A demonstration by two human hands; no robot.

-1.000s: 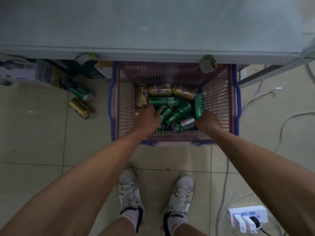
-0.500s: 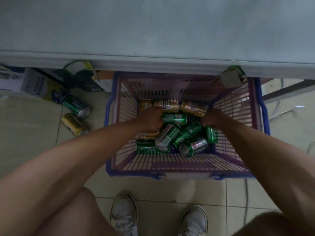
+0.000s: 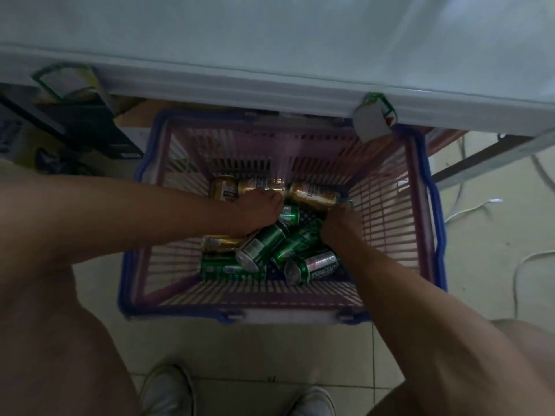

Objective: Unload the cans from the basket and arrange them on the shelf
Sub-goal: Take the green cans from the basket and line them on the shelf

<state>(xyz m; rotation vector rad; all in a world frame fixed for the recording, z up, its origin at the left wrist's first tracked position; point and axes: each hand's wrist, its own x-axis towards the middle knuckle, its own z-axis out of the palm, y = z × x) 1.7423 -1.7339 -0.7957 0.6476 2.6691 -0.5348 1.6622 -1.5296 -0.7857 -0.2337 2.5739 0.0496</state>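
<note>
A pink basket with a blue rim (image 3: 432,211) stands on the floor under the pale shelf (image 3: 270,55). Several green and gold cans lie jumbled in it. My left hand (image 3: 258,211) reaches in from the left, and its fingers curl over a gold can (image 3: 258,186) at the basket's back. My right hand (image 3: 338,225) is closed low in the basket beside another gold can (image 3: 313,195). A sliver of a green can (image 3: 349,202) shows past its fingers; the rest is hidden. More green cans (image 3: 261,244) lie between my hands and the near wall.
The shelf edge overhangs the basket's back, with a price tag holder (image 3: 374,118) hanging from it. Dark boxes (image 3: 90,127) sit under the shelf at left. White cables (image 3: 468,205) trail over the tiled floor at right. My shoes (image 3: 168,391) are just below the basket.
Over the last second both hands went from the near cans to the back row of the basket. The view has dropped closer, and the two cans on the floor at left are out of sight.
</note>
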